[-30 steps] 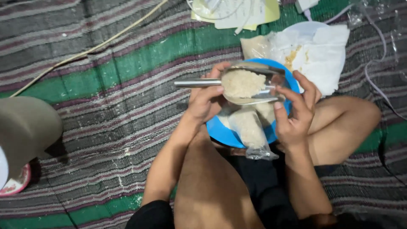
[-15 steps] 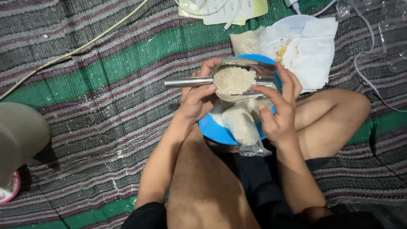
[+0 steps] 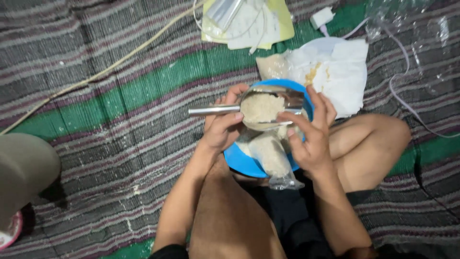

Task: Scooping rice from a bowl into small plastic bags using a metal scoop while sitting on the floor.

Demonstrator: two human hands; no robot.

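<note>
My left hand (image 3: 221, 125) grips the handle of a metal scoop (image 3: 265, 108) heaped with pale grain, held over a blue bowl (image 3: 242, 162) between my knees. My right hand (image 3: 310, 135) holds the scoop's far rim and the mouth of a clear plastic bag (image 3: 270, 154), which lies in the bowl partly filled with the same grain. The bag's lower end hangs over the bowl's near edge.
I sit on a striped grey, purple and green mat (image 3: 120, 96). A white plastic bag with a yellow stain (image 3: 338, 69) lies behind the bowl. Papers (image 3: 249, 21), a white charger (image 3: 321, 18) with cable and a cream cord (image 3: 110, 67) lie beyond. A grey object (image 3: 24, 168) sits at left.
The scoop, bowl and both hands stay together in the same grip. The view has shifted slightly; the scoop is tipped a little more toward the bag.
</note>
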